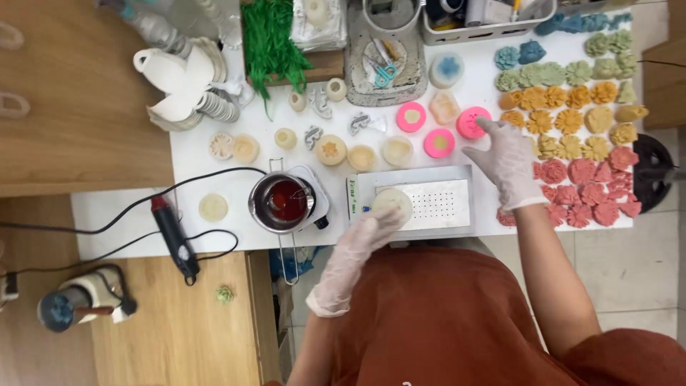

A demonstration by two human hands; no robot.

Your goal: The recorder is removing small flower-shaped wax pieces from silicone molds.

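**A:** What is sitting closest to the lens?

**B:** The person's rust-brown top point(443, 314), filling the bottom edge. Above it the gloved left hand point(368, 229) is resting its fingertips on a pale round mould point(392, 201), which is lying at the left end of a perforated metal plate point(436, 202). The fingers are lying fairly flat against the disc's near edge rather than curling around it.

**A:** And the other hand?

**B:** The gloved right hand point(507, 161) is stretching out with loosely spread fingers, its index tip touching a pink round mould point(472, 122). It is gripping nothing. Two more pink moulds point(411, 116) point(439, 143) are lying just to the left.

**A:** Any containers?

**B:** A small steel pot point(284, 203) is sitting on a white warmer, holding dark red liquid, left of the plate. A grey bin point(479, 28) at the top edge is holding assorted tools, too small to tell apart.

**A:** What else is lying around?

**B:** Rows of flower-shaped pieces point(572, 121) in blue, green, orange, yellow and red are covering the right of the white table point(214, 164). A black-and-red heat gun point(174, 232) is lying at the left.
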